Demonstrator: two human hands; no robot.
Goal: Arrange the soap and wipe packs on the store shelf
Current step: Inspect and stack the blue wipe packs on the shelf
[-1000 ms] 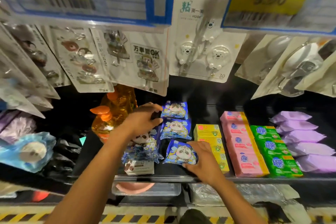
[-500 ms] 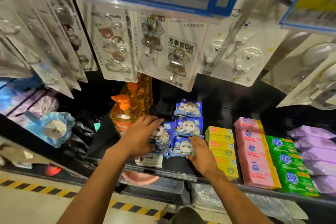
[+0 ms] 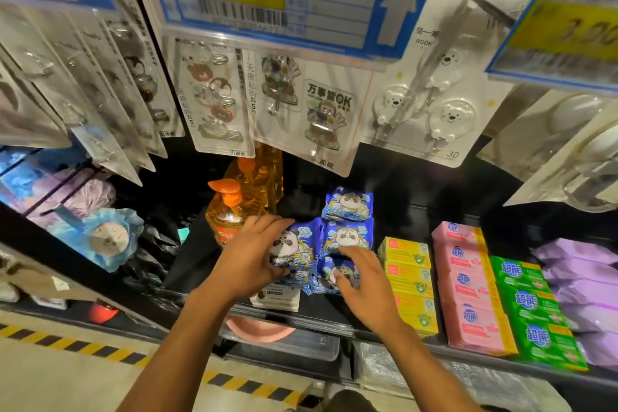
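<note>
The left hand (image 3: 254,254) grips the left panda wipe pack (image 3: 297,244), covering its near side and the lower label of the orange pump bottle (image 3: 227,211), so the label's print cannot be read in full. The right hand (image 3: 364,281) lies over most of the front panda wipe pack (image 3: 317,284), leaving only its blue edges visible. The yellow price tag (image 3: 568,34) at upper right is blurred and, like the purple packs (image 3: 578,274), cut off by the right edge.
</note>
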